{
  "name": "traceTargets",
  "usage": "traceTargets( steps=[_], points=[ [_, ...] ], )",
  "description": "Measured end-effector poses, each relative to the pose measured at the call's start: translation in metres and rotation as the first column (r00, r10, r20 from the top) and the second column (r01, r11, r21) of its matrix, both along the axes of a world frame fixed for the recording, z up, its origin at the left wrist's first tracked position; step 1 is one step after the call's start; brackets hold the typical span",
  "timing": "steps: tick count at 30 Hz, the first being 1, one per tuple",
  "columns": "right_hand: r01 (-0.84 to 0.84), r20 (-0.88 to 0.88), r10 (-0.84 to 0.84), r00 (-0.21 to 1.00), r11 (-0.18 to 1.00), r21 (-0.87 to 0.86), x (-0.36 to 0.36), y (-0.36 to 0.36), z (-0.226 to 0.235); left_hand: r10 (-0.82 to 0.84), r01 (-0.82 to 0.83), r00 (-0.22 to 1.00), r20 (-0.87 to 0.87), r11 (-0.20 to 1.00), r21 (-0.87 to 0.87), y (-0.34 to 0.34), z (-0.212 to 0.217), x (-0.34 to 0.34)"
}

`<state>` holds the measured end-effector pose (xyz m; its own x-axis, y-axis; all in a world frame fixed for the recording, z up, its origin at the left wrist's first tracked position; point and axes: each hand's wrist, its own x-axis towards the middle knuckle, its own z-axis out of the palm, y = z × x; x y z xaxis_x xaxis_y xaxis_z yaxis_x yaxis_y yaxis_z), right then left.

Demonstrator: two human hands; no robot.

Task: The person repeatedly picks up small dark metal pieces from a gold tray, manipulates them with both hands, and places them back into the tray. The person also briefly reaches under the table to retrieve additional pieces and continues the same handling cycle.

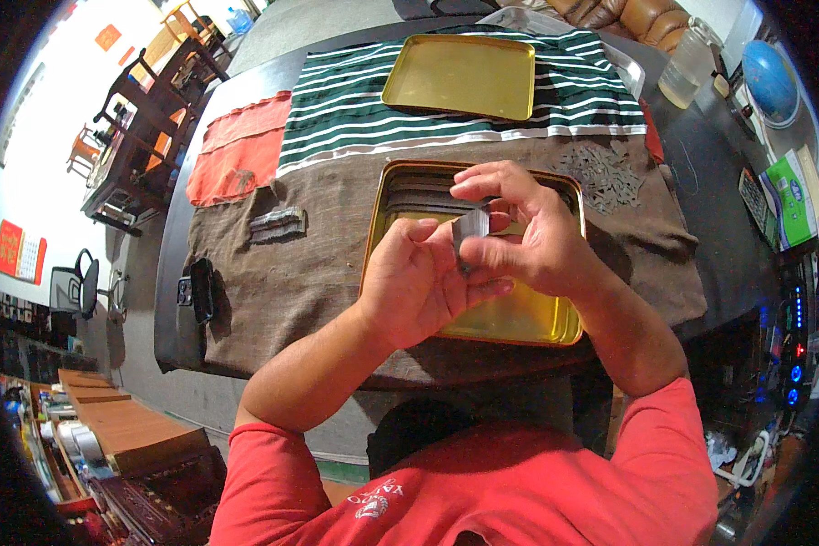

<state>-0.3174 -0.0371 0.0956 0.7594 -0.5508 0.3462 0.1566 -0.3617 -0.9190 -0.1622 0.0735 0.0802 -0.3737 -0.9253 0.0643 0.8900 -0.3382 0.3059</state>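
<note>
Head view shows left hand (416,282) and right hand (519,232) each with a clenched grip on a small grey metal piece (470,227) above the gold tray (382,227), apparently mid-fitting; next calls for steady alignment

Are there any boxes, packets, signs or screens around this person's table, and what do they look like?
Green and white box: right edge of the table, rectangular, lying tilted.
Red and yellow hanging sign: far left wall, rectangular.
Orange sign: upper left wall, small square.
Dark phone: table's left edge, screen off.
</note>
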Motion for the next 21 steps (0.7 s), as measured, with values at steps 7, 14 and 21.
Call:
traceTargets(
  steps=[7,14,21],
  points=[
    [-0.058,-0.118,0.035,0.992,0.979,-0.194,0.001,0.003,0.004,0.040,-0.040,0.999,0.000,0.999,0.020,0.000,-0.002,0.007],
    [-0.034,-0.029,0.029,0.999,0.985,-0.168,0.002,0.005,0.005,0.100,-0.102,0.994,0.043,0.994,0.046,0.002,0.000,0.006],
    [0.067,0.054,-0.084,0.995,0.961,0.269,0.002,-0.002,-0.002,0.283,-0.305,0.920,0.272,0.951,0.043,0.002,0.005,0.000]
  ],
)
